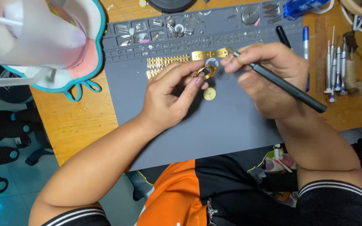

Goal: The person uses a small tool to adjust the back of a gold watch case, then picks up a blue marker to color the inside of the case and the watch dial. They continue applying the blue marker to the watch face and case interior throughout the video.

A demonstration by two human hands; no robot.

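Nearest the viewer, a grey work mat lies on the wooden surface. On it, just right of the left thumb, rests a small gold disc. Above the mat, the left hand has its fingers closed around a gold watch case, held clear of the mat. The right hand has its fingers closed on a dark, pen-like tool, its tip aimed toward the case. A slip of that tip could likely scratch the gold finish, and a slack pinch could drop the case onto the loose disc — either would follow from an unsteady grip. Just beyond lie gold bracelet segments and a gold clasp piece. Farther still, the mat's moulded tray compartments hold small silvery parts — exact kinds too small to tell — and a round recess holds a metal disc. A row of small screwdrivers lies at right; a pale lamp-like fixture looms at far left.
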